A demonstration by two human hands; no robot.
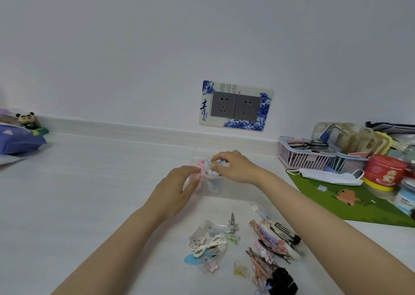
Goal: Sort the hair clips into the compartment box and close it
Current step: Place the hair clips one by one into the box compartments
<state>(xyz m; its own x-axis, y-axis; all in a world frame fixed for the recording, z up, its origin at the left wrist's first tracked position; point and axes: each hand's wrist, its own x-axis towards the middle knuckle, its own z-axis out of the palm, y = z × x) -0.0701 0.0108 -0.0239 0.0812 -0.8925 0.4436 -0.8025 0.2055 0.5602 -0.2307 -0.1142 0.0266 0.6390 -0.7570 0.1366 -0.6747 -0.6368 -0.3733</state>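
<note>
Head | left hand (175, 191) pinches pink clip (199, 165) | right hand (235, 166) seemingly pinches another | box rim (233, 196) faint | counter (89, 193) wide leftward

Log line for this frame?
sorting | left hand: pinches pink clip | right hand: pinches patterned clip | over box | loose clips on table

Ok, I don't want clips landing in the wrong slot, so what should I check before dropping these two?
1. Left hand pinches pink clip: ok.
2. Right hand pinches small patterned clip: ok.
3. Both clips held over clear box: ok.
4. Which slot of it lies beneath: cannot tell.
5. Every clip sorted: not ok; left pile and right pile lie loose on table.
</note>
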